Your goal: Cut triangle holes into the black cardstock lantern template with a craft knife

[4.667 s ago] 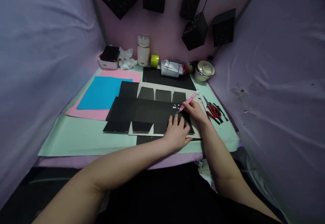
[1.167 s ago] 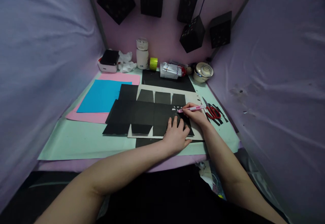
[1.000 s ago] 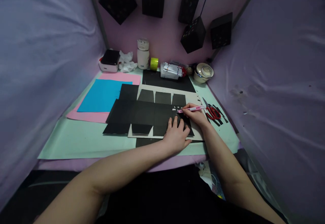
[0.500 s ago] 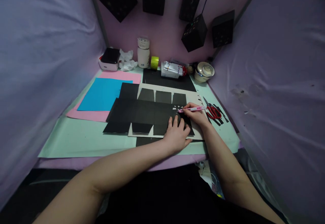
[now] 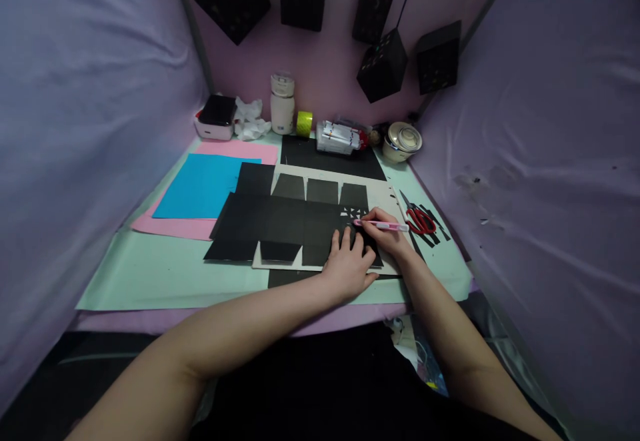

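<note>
- The right hand [image 5: 393, 241] has its fingers closed around a slim pink-and-white pen-shaped cutter [image 5: 395, 227], its tip low at the black card; whether the tip touches cannot be made out.
- The left hand [image 5: 347, 269] lies palm down with fingers spread, grasping nothing, on the lower right part of the card.
- The flat black card with angled flaps [image 5: 285, 221] is at the centre of the frame, partly over an off-white flat board [image 5: 384, 194] on the table [image 5: 175, 271].
- Good practice here: short, light strokes, turning the card rather than the wrist at each corner, and lifting before a stroke runs into the small pale openings [image 5: 343, 213]; the narrow strips between them look likely to tear.
- The left fingertips seem very near the tip; pressing from the side, out of the blade's line, would be safer.
- Against the frame half a second ago, the cutter's rear end sits lower, the tip has moved slightly down and right, and the right hand has shifted down, leaving more pale openings visible.
- The left hand looks practically unchanged.
</note>
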Demonstrator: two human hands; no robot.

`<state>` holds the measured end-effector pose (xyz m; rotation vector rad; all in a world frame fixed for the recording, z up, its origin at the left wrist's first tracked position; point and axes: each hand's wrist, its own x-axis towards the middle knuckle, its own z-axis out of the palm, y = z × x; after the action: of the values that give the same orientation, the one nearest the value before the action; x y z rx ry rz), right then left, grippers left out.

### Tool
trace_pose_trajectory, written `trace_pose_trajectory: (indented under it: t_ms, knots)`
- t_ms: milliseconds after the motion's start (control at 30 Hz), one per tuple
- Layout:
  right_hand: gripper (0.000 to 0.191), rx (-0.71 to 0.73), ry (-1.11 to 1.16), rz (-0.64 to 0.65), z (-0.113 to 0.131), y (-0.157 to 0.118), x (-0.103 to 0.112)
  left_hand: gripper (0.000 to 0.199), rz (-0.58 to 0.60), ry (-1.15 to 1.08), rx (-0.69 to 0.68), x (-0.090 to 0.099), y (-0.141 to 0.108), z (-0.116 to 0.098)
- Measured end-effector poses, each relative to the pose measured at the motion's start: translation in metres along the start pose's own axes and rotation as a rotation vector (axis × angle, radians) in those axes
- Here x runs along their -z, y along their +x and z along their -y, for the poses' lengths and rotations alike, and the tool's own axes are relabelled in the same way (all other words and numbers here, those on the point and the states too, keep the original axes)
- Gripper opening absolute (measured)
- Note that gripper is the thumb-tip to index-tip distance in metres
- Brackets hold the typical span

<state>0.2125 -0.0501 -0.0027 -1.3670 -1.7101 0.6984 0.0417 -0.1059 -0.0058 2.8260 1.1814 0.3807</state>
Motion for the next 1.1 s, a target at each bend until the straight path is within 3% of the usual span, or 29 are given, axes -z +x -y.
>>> trace_pose_trajectory:
  t_ms: [367,667,833,1100]
  knots:
    - [0.018,-0.145,0.117,0.033,0.007,0.009,0.004,0.056,0.002,0.007,-0.006,0.001,0.000,-0.001]
    - [0.029,-0.361,0.316,0.153,0.003,0.024,0.008,0.055,0.007,0.012,-0.008,0.001,0.001,0.000]
    - [0.032,-0.449,0.423,0.087,0.004,0.021,0.006,0.055,0.020,0.012,-0.012,0.002,0.001,-0.001]
    - [0.032,-0.450,0.496,0.078,0.009,0.019,0.004,0.055,0.031,0.008,-0.015,0.002,0.002,0.000]
